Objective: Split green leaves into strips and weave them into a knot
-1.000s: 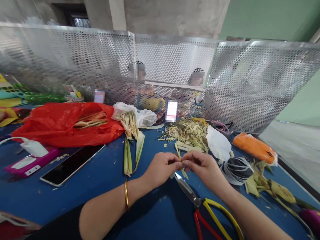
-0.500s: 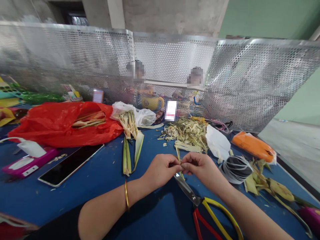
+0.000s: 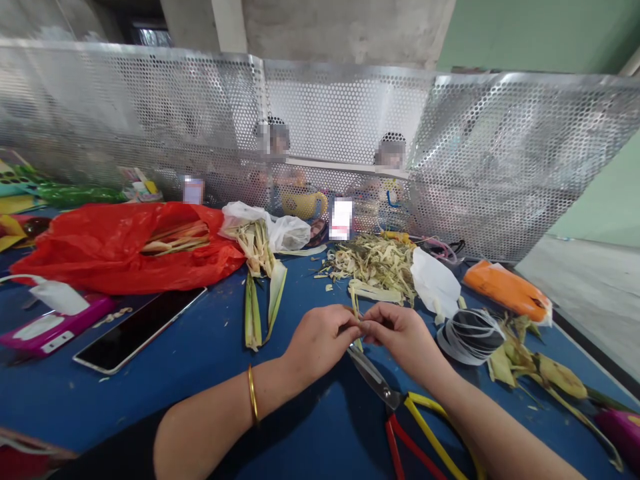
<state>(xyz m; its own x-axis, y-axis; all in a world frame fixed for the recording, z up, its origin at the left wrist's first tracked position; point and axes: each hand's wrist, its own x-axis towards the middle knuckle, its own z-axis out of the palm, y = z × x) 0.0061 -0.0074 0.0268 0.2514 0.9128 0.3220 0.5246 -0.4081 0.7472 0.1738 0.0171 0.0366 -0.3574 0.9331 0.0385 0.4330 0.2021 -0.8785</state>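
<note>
Leaf strip [image 3: 355, 303] is pinched where my two hands meet, over the blade end of the scissors [image 3: 395, 399]. Those lie nearest me on the counter [image 3: 165, 383], red and yellow handles my way, not held.

Grip: narrow on both sides. Left hand [image 3: 320, 337] has thumb and forefinger closed on the strip; right hand [image 3: 403, 330] pinches right against it. Exact contact is hidden by my fingers.

Delta vs a second ago: hands barely moved, pinch kept, less of the strip's lower end pokes out below. My read: small fingertip adjustment, strip under control, mid-work.

Further out: dark phone [image 3: 143, 330] on the left, cord spool [image 3: 471, 337] just beside my right wrist, split leaf stalks [image 3: 253, 313] past my left hand. Scrap pile [image 3: 375, 267] sits just beyond the strip, red bag [image 3: 110, 243] far left. Behind that, lit phone [image 3: 341, 219] upright near the perforated screen [image 3: 345, 107]; two people visible through the holes.
</note>
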